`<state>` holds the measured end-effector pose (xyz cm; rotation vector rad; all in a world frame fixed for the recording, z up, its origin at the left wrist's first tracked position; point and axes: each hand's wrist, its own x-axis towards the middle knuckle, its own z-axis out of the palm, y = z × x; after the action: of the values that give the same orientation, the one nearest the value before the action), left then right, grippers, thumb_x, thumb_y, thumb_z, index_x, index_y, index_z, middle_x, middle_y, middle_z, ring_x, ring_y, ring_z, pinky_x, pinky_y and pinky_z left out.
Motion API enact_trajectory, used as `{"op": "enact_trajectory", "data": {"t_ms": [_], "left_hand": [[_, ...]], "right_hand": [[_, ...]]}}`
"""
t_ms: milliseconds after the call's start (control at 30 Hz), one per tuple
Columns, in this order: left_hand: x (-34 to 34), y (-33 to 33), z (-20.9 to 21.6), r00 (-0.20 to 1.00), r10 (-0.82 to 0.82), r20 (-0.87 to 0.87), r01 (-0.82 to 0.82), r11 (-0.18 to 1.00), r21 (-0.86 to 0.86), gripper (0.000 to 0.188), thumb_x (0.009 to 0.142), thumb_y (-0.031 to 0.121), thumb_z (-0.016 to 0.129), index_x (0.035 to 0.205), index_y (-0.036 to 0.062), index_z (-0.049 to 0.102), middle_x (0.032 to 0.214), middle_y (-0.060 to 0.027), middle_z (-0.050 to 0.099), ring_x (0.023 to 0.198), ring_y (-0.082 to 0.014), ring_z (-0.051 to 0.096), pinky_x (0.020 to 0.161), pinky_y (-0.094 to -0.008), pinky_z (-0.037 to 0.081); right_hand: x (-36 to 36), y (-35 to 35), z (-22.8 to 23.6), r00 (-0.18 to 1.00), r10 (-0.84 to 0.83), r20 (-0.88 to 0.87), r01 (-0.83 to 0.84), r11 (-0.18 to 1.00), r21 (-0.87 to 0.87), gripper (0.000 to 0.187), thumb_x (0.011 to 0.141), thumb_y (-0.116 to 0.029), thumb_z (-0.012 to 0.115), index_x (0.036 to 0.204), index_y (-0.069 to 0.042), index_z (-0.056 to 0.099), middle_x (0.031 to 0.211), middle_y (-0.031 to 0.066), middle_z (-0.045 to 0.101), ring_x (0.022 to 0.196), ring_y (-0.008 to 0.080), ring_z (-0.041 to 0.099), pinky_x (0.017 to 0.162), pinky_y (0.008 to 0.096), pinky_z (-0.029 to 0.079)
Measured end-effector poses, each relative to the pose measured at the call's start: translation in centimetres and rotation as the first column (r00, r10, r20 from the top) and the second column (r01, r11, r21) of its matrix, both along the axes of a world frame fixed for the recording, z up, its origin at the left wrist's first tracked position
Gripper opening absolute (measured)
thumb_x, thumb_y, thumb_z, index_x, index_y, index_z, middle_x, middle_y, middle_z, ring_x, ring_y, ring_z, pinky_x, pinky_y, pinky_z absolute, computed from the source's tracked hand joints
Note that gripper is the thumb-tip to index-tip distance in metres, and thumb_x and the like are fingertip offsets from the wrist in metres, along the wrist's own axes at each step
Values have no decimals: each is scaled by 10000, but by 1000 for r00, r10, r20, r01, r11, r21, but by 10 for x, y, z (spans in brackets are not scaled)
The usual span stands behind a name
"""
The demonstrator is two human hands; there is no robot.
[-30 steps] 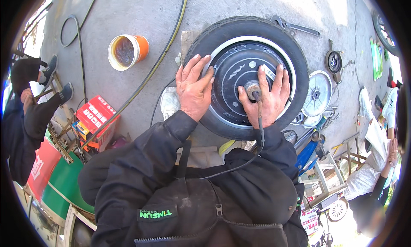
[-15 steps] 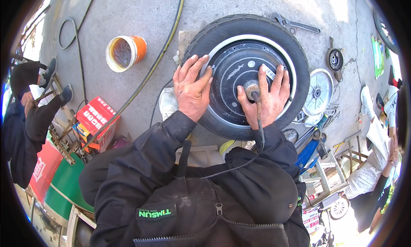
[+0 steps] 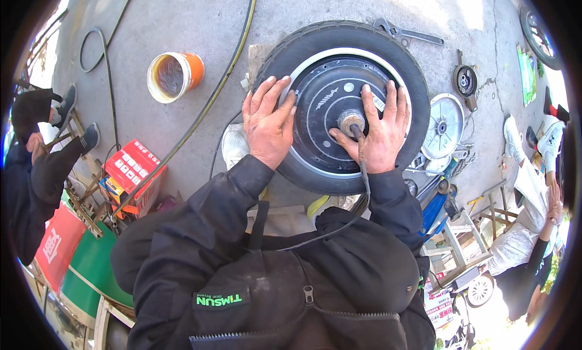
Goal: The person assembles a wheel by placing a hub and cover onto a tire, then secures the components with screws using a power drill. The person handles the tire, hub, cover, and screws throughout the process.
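A scooter hub-motor wheel (image 3: pixel 322 122) lies flat in front of me, its black tyre (image 3: pixel 339 31) around a pale rim and a black hub. From the hub's middle rises a metal axle (image 3: pixel 350 121), and a dark cable (image 3: pixel 364 162) runs out of it toward my lap. My left hand (image 3: pixel 268 127) rests on the left side of the tyre and rim, fingers stretched out. On the right, my right hand (image 3: pixel 382 131) lies spread over the hub and rim, its thumb beside the axle. Neither hand grips anything.
An orange-and-white bucket (image 3: pixel 176 77) stands on the left, near a long hose (image 3: pixel 224 80) and a red box (image 3: pixel 134 164). At right lie an adjustable wrench (image 3: pixel 412 33), a round metal cover (image 3: pixel 443 127) and a black part (image 3: pixel 465 81). People sit at both sides.
My right hand has shifted slightly on the hub, its thumb now lower beside the axle. My left hand stays spread on the wheel's left edge. The whole view has moved a little.
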<state>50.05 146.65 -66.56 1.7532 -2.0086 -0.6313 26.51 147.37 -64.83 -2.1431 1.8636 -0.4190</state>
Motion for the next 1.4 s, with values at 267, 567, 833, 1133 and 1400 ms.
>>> {"op": "enact_trajectory", "data": {"t_ms": [267,567,833,1133,1400], "left_hand": [[1,1,-1,1000,-18,26,18,1000,9,300,853,55,728,1149,86,766,1414,-29,616,1401,-263,468,1164,-485,300],[-1,-3,4,998,-40,49,40,999,13,311,849,28,730,1155,69,771,1415,-49,622,1387,-290,475,1148,-463,332],[1,-3,2,998,-38,52,38,999,-1,310,834,19,735,1138,63,772,1408,-46,629,1378,-289,482,1146,-459,333],[1,1,-9,999,-36,30,40,991,-126,250,843,32,709,1082,15,779,1359,-85,671,1355,-324,518,1149,-469,351],[1,1,-18,994,-109,2,106,972,-211,252,892,59,669,1108,-14,775,1375,-73,671,1380,-320,508,1175,-434,348]], "right_hand": [[1,2,-3,999,-22,43,23,1000,-15,879,661,-534,892,1429,-199,627,1499,320,428,1394,542,381,1106,619,342],[3,2,0,999,-31,28,31,1000,4,885,659,-475,901,1445,-190,609,1521,320,408,1401,539,378,1124,606,345],[6,3,-3,999,-42,24,42,999,1,885,660,-455,897,1451,-188,603,1518,317,415,1386,542,392,1123,599,356],[4,9,-5,990,-104,95,103,995,8,886,673,-559,851,1455,-227,599,1532,336,404,1436,538,354,1120,650,303],[-1,44,6,995,-94,15,94,995,-21,786,890,-536,710,1482,-57,516,1587,280,369,1507,417,308,1197,519,290]]}}
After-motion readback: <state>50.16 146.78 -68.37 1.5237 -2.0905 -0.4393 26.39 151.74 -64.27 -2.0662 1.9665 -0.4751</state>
